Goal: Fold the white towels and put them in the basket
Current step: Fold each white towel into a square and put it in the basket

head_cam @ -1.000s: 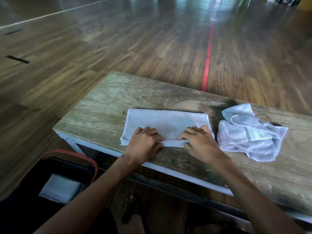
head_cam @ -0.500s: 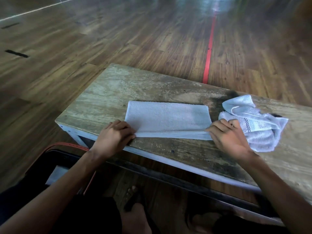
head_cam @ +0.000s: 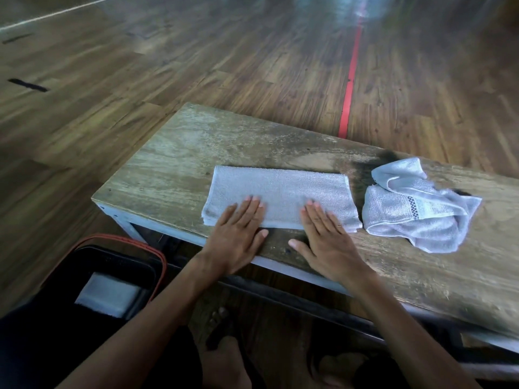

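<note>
Both hands, left [head_cam: 237, 234] and right [head_cam: 327, 240], press flat with straight fingers on the folded towel [head_cam: 278, 197] on the worktop [head_cam: 174, 169], a crumpled towel [head_cam: 415, 206] just right of them, the basket [head_cam: 157, 254] below left.

From the folded towel [head_cam: 280, 189] under my flat left hand [head_cam: 238, 234] and right hand [head_cam: 325, 240], the crumpled towel [head_cam: 415, 211] lies just beside it at three o'clock, blocking a sideways sweep. Bare bench top [head_cam: 174, 169] lies open at nine and twelve. At seven, below the bench edge, the basket [head_cam: 158, 256] gapes upward, a stowed towel [head_cam: 108, 294] on its floor.
</note>
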Motion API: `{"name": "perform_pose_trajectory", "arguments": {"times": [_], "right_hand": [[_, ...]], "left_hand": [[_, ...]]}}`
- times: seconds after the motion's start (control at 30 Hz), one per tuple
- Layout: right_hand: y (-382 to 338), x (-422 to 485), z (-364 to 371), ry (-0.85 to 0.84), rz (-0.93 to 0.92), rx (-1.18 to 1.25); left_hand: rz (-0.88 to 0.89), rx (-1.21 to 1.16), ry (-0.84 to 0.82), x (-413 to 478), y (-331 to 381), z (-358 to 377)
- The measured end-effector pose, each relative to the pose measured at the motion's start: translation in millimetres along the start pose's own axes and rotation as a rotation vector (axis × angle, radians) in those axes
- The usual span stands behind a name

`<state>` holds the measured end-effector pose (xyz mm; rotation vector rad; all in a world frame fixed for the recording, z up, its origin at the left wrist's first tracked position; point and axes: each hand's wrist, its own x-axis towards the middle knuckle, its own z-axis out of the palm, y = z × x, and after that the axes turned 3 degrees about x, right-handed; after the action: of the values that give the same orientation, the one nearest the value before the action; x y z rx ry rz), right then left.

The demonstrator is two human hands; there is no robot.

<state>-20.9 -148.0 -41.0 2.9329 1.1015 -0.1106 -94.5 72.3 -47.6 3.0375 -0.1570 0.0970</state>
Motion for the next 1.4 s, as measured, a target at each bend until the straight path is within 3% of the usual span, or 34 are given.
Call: {"name": "perform_pose_trajectory", "arguments": {"times": [0.33,0.43,0.53,0.7,0.83,1.0,1.2,1.3,1.4], "right_hand": [[61,-1,-16,0.012,0.181,-0.127],[80,19,-37,0.137,0.172,-0.188],[100,50,-58,0.103,0.168,-0.224],[111,94,-77,-0.085,0.121,-0.124],[118,101,-65,-0.196,0.097,-0.156],[129,97,-53,-0.098,0.181,0.035],[143,106,-52,-0.018,0.232,-0.007],[143,106,-49,0.014,0.246,0.009],[138,108,-49,0.004,0.258,-0.007]], "left_hand": [[-0.328,0.005,0.007,-31,-51,-21],[-0.266,-0.029,0.114,-16,-28,-24],[-0.115,-0.113,0.221,19,13,-22],[0.135,-0.225,0.095,78,87,-13],[0.284,-0.131,0.051,99,122,10],[0.179,-0.162,0.234,102,130,17],[0.181,-0.122,0.264,110,137,12],[0.137,-0.268,0.293,108,136,13],[0.065,-0.378,0.216,109,139,5]]}}
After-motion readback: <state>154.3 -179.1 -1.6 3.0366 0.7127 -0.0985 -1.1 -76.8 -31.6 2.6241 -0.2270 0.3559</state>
